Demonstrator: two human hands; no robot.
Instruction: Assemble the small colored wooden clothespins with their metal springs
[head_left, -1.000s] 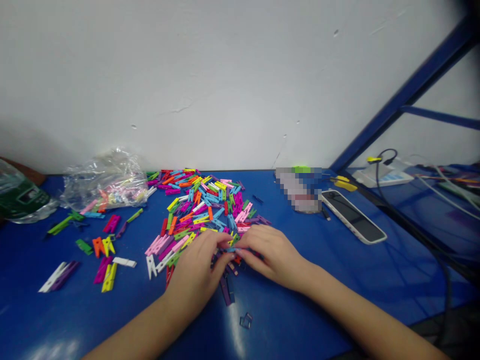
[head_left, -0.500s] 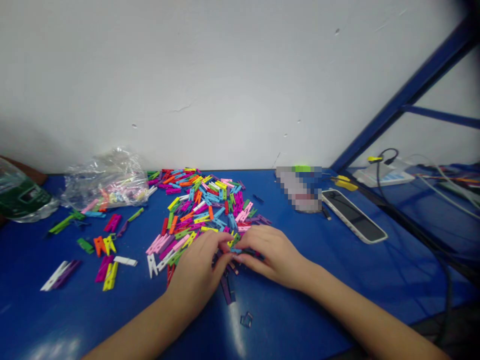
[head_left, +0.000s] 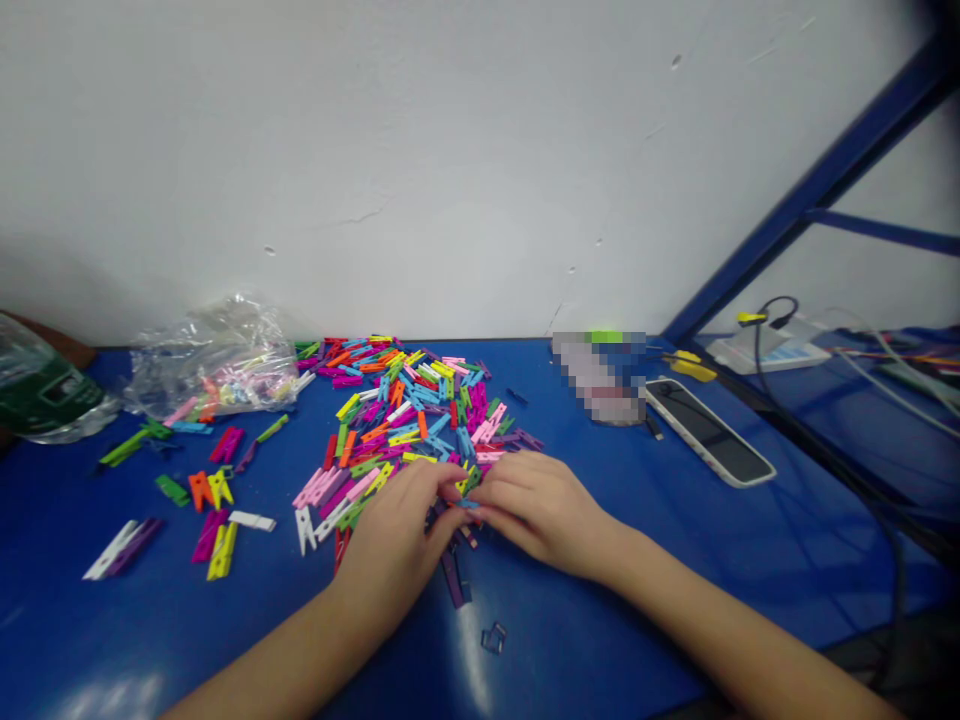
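My left hand (head_left: 401, 525) and my right hand (head_left: 551, 515) meet at the near edge of a heap of coloured clothespins (head_left: 397, 410). Between their pinched fingertips is a small light-blue clothespin (head_left: 468, 503), mostly covered by the fingers. Just below the hands lies a purple clothespin piece (head_left: 452, 580), with other pieces partly hidden under the fingers. Nearer to me, loose wire springs (head_left: 493, 638) rest on the blue table (head_left: 585, 650). A white clothespin (head_left: 304, 530) lies left of my left hand.
On the left sit a clear plastic bag (head_left: 217, 350) of clothespins, scattered clothespins (head_left: 221, 550) and a green-labelled plastic package (head_left: 52, 390). To the right are a phone (head_left: 709, 432), a blurred-out item (head_left: 600, 385), black cables (head_left: 825, 455) and a blue metal frame (head_left: 795, 200). A wall (head_left: 450, 180) stands behind.
Almost nothing differs. The fingertips have shifted very slightly around the blue clothespin, and both hands stay in the same place.
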